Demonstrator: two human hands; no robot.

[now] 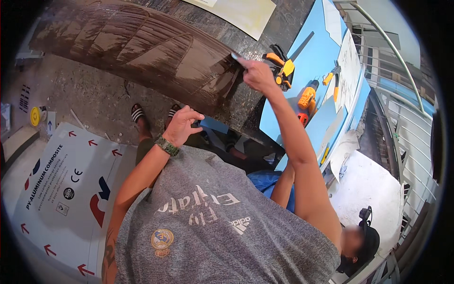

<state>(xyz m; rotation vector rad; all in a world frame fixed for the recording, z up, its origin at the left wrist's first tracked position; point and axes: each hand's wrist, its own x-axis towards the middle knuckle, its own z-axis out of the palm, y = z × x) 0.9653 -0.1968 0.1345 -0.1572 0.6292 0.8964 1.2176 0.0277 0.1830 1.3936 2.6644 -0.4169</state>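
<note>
A long dark-brown panel [156, 45] lies along the workbench, its surface streaked with a wet-looking brown coating. My right hand [257, 75] is at the panel's right end. Its index finger stretches out to the edge there, the tip looks whitish, and the other fingers are curled in. I see nothing held in it. My left hand [182, 125], with a green camouflage watch [167, 146] on the wrist, hovers off the panel's near edge. Its fingers are loosely bent, thumb apart from them, and I make out nothing gripped.
Right of the panel, a black-and-orange tool [282, 66], an orange drill [308, 96] and orange-handled pliers [333, 80] rest on light-blue sheets [276, 118]. A co-worker in a black cap [371, 244] is at lower right. Printed white panels [71, 165] lie at left.
</note>
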